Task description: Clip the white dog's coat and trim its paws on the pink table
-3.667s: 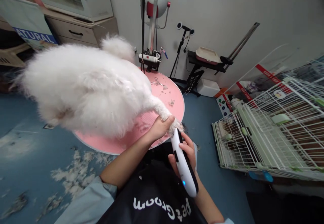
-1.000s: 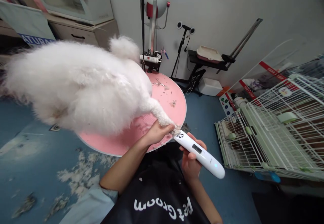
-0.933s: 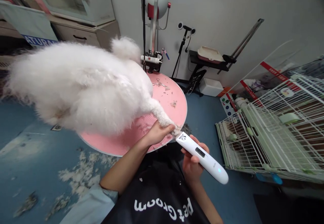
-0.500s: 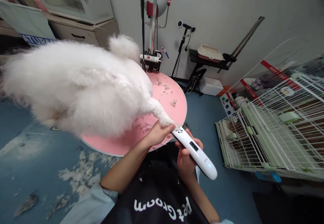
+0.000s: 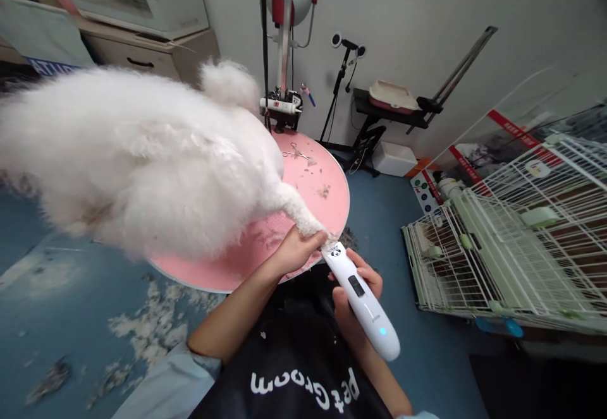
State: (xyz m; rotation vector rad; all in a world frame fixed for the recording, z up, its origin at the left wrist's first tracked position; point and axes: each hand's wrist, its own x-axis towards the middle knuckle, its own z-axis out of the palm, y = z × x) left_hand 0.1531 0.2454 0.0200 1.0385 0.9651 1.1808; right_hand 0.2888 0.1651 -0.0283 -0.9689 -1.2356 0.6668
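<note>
A fluffy white dog (image 5: 142, 147) stands on a round pink grooming table (image 5: 327, 172), one leg stretched toward me over the near edge. My left hand (image 5: 298, 249) is closed around the lower part of that leg (image 5: 298, 209), thumb on top near the paw. In my right hand (image 5: 358, 286) is a white hair clipper (image 5: 363, 302) with a dark switch and a lit blue light. The clipper's head lies against the paw; the blade itself is hard to make out. Hair on the leg is short, while the body coat is long.
Scissors (image 5: 296, 153) and hair tufts lie on the table near the grooming-arm post (image 5: 286, 46). Cut hair (image 5: 147, 324) litters the floor at left. A wire cage (image 5: 512, 236) stands at right, and a cabinet (image 5: 156, 59) behind the dog.
The clipper has swung at my right hand, its rear end moving down and slightly left, while its head stays at the paw. My left hand keeps its hold on the leg.
</note>
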